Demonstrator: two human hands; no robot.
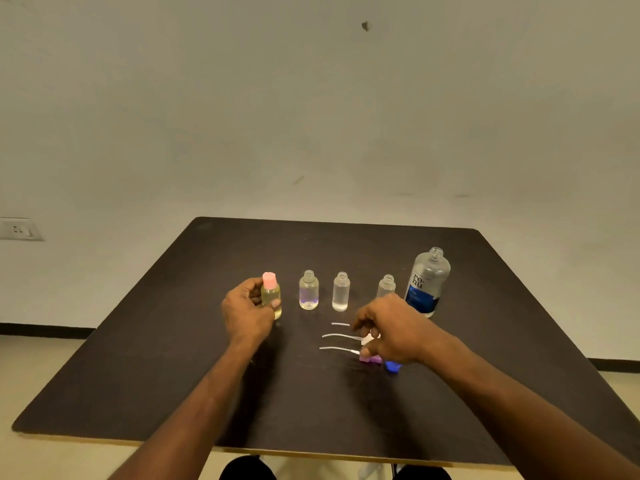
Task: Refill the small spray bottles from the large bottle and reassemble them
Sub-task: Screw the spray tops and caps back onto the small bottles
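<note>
While the left hand (246, 308) grips the pink-capped bottle (271, 295), the right hand (389, 329) covers spray heads (370, 357).

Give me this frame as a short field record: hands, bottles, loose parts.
left hand: gripping the pink-capped bottle, upright on the table
right hand: down over the loose spray heads; grip not visible
open small bottles: three, uncapped, upright
large bottle: uncapped, upright, right end of the row
dip tubes: three, lying in front of the row
</note>
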